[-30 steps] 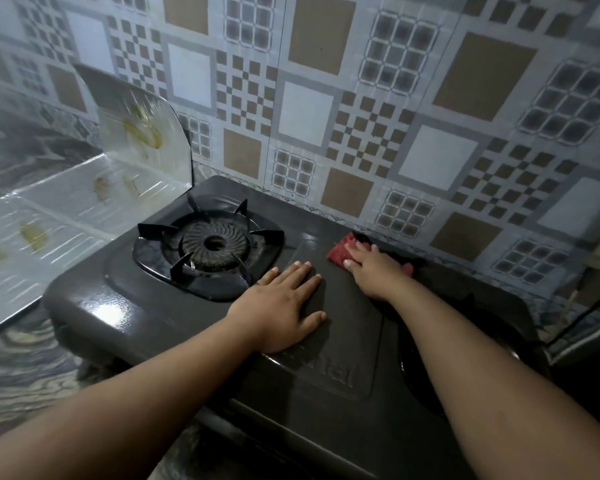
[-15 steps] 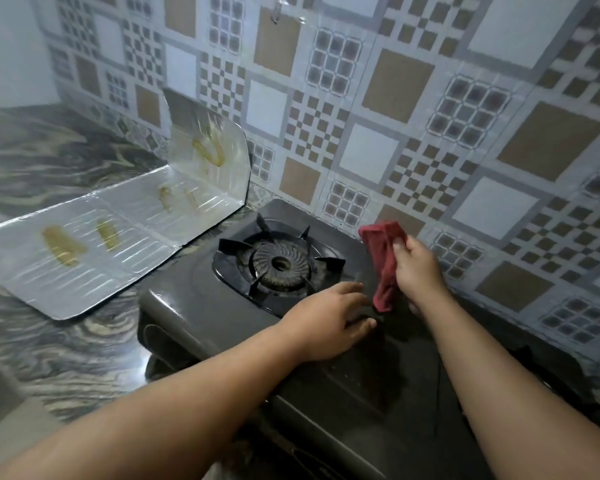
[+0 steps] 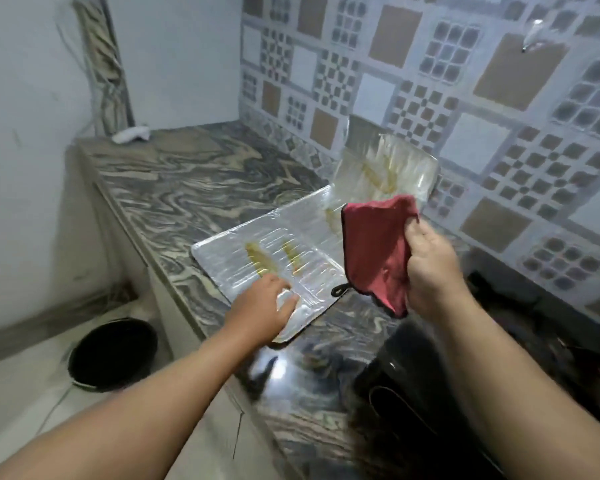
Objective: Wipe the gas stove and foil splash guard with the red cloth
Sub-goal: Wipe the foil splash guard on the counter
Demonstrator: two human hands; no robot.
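The room is a kitchen corner. A plain pale wall (image 3: pixel 32 150) fills the left side. The back wall (image 3: pixel 499 109) is covered in tiles with brown, white and checked squares. A pale floor (image 3: pixel 21 393) shows at the bottom left.

A long counter (image 3: pixel 187 188) runs from the far corner toward the camera. Its top has grey and cream swirls, like marble. It shines in one spot near the front.

The gas stove (image 3: pixel 413 393) sits on the counter at the bottom right. It is dark and blurry, so its parts are hard to make out.

The foil splash guard (image 3: pixel 312 233) lies on the counter to the left of the stove. Most of it lies flat. Its far end stands up and leans on the tiled wall. It is silver and shiny, with yellow greasy smears on both parts.

A black bucket (image 3: pixel 113 355) stands on the floor beside the counter.

The red cloth (image 3: pixel 374 251) hangs in the air above the counter, in front of the foil. It has a dark edge and a small dark loop at one corner.

The right hand (image 3: pixel 430 271) grips the cloth, with its fingers curled round the right side of it.

The left hand (image 3: pixel 264 306) rests on the near end of the flat foil. Its fingers are spread and mostly straight, and it holds nothing.

A small white thing (image 3: pixel 132 134) lies in the far corner of the counter. It is too blurry to tell what it is.
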